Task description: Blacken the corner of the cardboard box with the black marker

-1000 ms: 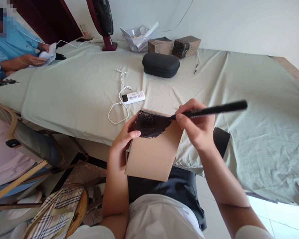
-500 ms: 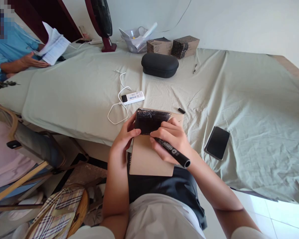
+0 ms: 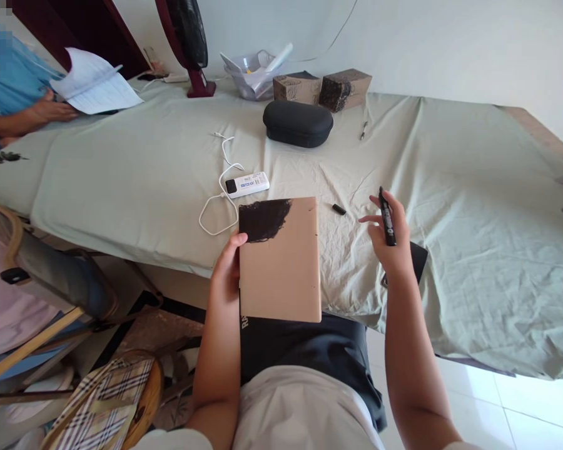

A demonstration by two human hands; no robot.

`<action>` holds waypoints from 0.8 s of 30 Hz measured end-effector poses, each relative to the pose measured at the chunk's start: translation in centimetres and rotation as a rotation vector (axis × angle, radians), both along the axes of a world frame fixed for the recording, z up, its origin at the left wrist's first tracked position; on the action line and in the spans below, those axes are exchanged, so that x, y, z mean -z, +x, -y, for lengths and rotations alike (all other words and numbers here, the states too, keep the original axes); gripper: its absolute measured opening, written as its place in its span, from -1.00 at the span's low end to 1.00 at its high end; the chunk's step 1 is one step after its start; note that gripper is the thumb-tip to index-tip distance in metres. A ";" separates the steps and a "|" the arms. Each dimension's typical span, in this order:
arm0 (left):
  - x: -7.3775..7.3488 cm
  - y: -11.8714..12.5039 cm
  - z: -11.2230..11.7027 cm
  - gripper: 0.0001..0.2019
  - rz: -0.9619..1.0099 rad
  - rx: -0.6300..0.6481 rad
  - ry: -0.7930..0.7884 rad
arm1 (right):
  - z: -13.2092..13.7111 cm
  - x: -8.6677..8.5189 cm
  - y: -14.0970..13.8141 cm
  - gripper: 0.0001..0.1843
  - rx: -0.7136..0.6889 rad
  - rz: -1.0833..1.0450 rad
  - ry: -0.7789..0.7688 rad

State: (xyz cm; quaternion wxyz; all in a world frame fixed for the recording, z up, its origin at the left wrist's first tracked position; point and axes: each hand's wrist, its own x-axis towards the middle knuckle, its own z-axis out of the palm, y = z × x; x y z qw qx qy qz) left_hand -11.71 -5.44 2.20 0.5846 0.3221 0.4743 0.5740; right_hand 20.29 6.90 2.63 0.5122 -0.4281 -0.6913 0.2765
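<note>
My left hand (image 3: pixel 231 251) grips the left side of a brown cardboard box (image 3: pixel 279 275), its thumb on the front face. Black ink (image 3: pixel 263 219) covers the upper left corner of that face, with a scribbled edge. The box is tilted up over my lap at the table's edge. Off to the right, my right hand (image 3: pixel 394 234) holds a black marker (image 3: pixel 387 217) upright between thumb and fingers, apart from the box. The marker's black cap (image 3: pixel 338 209) lies on the cloth between box and hand. A dark phone (image 3: pixel 417 259) is partly hidden behind my right wrist.
A white power bank (image 3: pixel 248 184) with a looped cable lies beyond the box. Farther back are a black case (image 3: pixel 298 124), two cardboard boxes (image 3: pixel 344 89), a plastic basket (image 3: pixel 251 84) and a fan (image 3: pixel 194 56). At left, a person holds papers (image 3: pixel 98 87).
My right hand has lifted the marker off the box and moved right. The box has been tilted so its brown, partly blackened face shows. The person at left has shifted the papers.
</note>
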 end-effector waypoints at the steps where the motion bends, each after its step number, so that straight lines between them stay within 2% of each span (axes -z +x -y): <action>1: 0.6 -0.1 0.3 -0.26 0.091 -0.011 -0.080 | -0.4 1.0 0.9 -0.17 -0.039 -0.041 -0.088; 3: 2.0 -0.5 0.5 -0.26 0.237 0.023 -0.211 | -0.9 2.6 1.9 -0.21 -0.087 -0.194 -0.279; 5: 3.4 -0.9 0.2 -0.26 0.331 0.045 -0.270 | -1.4 3.5 2.1 -0.40 -0.076 -0.315 -0.422; 6: 3.9 -1.0 -0.1 -0.27 0.368 0.041 -0.272 | -1.6 3.9 1.9 -0.47 -0.046 -0.308 -0.455; 7: 4.4 -1.2 -0.4 -0.27 0.401 0.031 -0.264 | -1.8 4.1 1.6 -0.52 0.004 -0.220 -0.454; 10: 5.2 -1.2 -1.2 -0.30 0.460 0.011 -0.233 | -2.6 4.6 0.6 -0.54 0.184 0.265 -0.342; 11: 5.3 -1.2 -1.4 -0.31 0.469 0.013 -0.233 | -2.8 4.7 0.4 -0.53 0.224 0.396 -0.309; 13: 5.2 -1.0 -1.6 -0.33 0.499 0.008 -0.252 | -3.2 4.9 0.1 -0.57 0.261 0.529 -0.282; 18: 4.7 -0.7 -1.9 -0.38 0.549 -0.110 -0.303 | -3.7 5.4 -0.1 -0.59 0.284 0.657 -0.297; 24: 3.9 -0.1 -1.8 -0.40 0.558 -0.155 -0.313 | -5.0 5.9 -1.0 -0.53 0.232 0.711 -0.276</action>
